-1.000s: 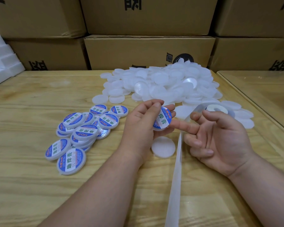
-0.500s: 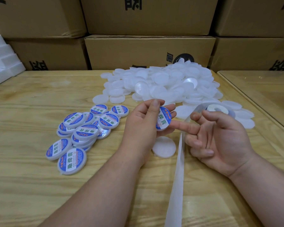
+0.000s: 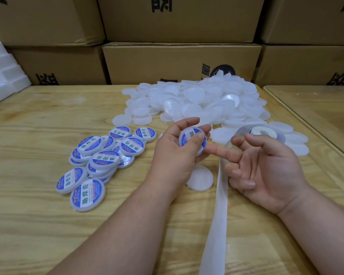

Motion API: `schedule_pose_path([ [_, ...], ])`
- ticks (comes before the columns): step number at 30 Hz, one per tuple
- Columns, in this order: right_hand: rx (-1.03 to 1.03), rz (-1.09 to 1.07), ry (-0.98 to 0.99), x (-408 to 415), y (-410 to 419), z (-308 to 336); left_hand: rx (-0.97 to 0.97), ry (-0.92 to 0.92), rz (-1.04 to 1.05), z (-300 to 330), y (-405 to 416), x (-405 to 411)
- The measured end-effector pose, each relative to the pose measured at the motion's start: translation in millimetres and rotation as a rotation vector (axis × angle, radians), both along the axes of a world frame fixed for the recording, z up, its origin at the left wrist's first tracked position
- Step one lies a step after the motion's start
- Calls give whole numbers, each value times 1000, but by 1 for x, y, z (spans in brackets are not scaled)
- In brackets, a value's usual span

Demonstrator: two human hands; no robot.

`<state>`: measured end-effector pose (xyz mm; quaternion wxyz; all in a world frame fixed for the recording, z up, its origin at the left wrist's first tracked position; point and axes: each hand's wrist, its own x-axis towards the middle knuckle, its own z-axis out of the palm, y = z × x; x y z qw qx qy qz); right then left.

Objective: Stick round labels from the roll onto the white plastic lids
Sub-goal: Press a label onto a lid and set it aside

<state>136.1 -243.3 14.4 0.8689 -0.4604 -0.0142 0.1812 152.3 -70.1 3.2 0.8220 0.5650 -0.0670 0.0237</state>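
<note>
Left hand [image 3: 173,153] grips the labelled lid [image 3: 193,140], thumb pressing its face. Right hand [image 3: 266,167] lies loosely curled, holding nothing, forefinger touching the lid's edge; roll [image 3: 263,132] just beyond it, blank lid [image 3: 200,178] beneath. Risk: uneven thumb pressure may crease the label or trap air.

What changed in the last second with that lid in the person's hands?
The left hand turned the labelled lid so its face shows more fully, with the thumb now pressing on the label. The right hand, the backing strip and both lid piles stayed put.
</note>
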Motion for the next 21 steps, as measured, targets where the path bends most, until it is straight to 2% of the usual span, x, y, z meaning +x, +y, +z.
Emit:
schedule_pose_path([
  [12, 18, 49, -59, 0, -1, 0, 87, -44, 20, -5, 1, 2],
  [21, 42, 68, -71, -1, 1, 1, 285, -128, 164, -4, -7, -2],
])
